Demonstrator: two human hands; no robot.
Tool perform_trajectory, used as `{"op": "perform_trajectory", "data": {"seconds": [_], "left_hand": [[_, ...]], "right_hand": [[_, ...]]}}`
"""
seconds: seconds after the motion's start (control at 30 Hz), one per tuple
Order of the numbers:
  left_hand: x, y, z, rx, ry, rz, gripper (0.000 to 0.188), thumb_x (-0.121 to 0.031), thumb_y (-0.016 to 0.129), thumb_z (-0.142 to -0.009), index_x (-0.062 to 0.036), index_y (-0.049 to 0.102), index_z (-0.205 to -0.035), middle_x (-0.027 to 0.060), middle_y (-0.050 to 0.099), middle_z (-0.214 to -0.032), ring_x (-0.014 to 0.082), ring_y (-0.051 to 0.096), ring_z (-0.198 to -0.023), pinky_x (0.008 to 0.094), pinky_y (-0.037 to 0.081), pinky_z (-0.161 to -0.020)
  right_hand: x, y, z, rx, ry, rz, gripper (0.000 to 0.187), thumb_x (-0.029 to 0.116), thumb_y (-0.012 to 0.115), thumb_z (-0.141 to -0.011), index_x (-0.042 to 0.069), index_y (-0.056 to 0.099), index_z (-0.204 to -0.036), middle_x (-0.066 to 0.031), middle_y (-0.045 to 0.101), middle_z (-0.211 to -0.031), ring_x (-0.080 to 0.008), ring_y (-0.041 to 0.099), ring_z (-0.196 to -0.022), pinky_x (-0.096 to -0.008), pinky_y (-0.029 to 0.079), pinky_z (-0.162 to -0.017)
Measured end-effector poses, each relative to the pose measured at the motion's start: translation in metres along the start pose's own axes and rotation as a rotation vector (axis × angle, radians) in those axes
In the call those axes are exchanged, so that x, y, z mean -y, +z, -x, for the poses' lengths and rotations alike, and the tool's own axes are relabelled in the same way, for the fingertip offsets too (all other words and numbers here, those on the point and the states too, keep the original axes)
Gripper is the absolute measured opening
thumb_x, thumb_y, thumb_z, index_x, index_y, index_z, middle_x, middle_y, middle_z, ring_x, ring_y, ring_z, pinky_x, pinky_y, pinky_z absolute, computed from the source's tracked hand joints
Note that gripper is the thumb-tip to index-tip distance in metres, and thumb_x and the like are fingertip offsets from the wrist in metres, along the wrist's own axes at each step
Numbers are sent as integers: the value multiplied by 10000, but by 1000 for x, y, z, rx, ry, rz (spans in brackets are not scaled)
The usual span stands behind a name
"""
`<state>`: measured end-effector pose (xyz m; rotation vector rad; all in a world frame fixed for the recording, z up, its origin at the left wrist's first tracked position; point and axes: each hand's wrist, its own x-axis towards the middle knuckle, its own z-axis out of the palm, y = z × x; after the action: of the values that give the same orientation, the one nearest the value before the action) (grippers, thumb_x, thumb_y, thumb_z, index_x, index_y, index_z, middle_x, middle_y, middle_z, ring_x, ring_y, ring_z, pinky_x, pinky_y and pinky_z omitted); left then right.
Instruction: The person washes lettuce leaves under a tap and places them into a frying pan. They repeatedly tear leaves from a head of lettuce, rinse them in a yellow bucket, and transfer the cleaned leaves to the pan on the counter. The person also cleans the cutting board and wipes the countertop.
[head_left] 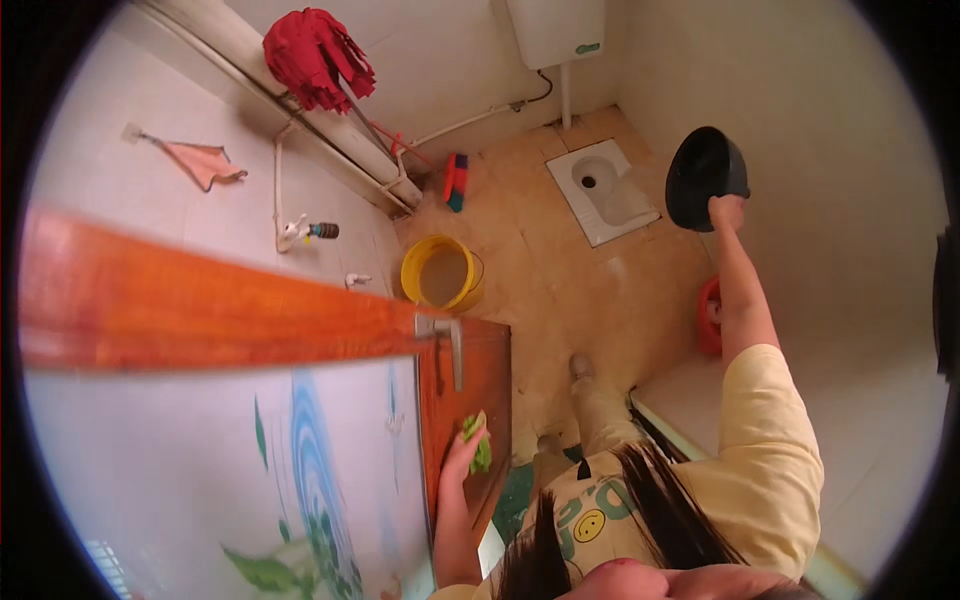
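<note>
My right hand [728, 212] reaches forward with the arm stretched out, its fingers closed on the rim of a black basin [697, 178]. The basin is held up in the air near the right wall, tilted. Beside the door's edge, my left hand [459, 458] is closed around a crumpled bright-green thing [478, 443], cloth or leaf, I cannot tell which. That hand is close to the wooden door [468, 390], below its metal handle [455, 350]. A white squat toilet [603, 190] is set into the floor ahead, left of the basin.
A yellow bucket [407, 265] holding murky water stands beyond the door. Behind it is a broom head [456, 182]. A red mop [318, 60] leans upside down by the pipes. Near the right wall sits a red container [709, 315]; a tap [297, 232] juts from the left wall.
</note>
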<state>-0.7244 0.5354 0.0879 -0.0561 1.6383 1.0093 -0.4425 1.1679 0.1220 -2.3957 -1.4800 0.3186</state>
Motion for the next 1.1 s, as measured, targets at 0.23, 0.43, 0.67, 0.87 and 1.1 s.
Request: {"op": "perform_trajectory", "data": {"seconds": [0.23,0.43,0.67,0.87,1.1], "left_hand": [[-5,-9,7,-41,-148,146,193,-256,573,-855,-72,576,-910,4,560,-775,106,529,-702,243,422,-621],[-3,-24,0,-104,-196,202,188,-258,580,-850,-80,564,-910,14,556,-774,114,534,-664,271,439,-558],[-2,-31,-14,-135,-173,192,233,-281,576,-848,-74,545,-950,36,545,-757,150,538,-641,299,458,-548],[31,-35,-74,-77,-121,356,226,-282,573,-849,-76,530,-934,41,530,-752,172,536,-613,323,469,-535],[44,10,-176,62,52,136,294,-336,589,-832,-66,539,-936,47,551,-765,168,539,-657,325,464,-571]], "right_hand": [[100,-15,-116,-419,-411,370,343,167,542,-778,-55,447,-1021,-173,643,-739,-298,649,-694,-393,523,-639],[152,-33,-157,-735,-1000,940,310,128,493,-789,8,535,-1072,-80,616,-636,-158,618,-586,-311,497,-522],[157,-59,-146,-1025,-1209,1217,353,172,442,-817,21,513,-1128,-123,602,-661,-235,600,-568,-371,490,-537],[85,-73,-100,-906,-989,1156,366,176,439,-822,7,513,-1138,-140,610,-712,-259,598,-627,-410,463,-562],[-34,-37,47,-553,-261,465,277,127,492,-783,-54,569,-978,-109,622,-716,-214,634,-671,-350,478,-581]]}}
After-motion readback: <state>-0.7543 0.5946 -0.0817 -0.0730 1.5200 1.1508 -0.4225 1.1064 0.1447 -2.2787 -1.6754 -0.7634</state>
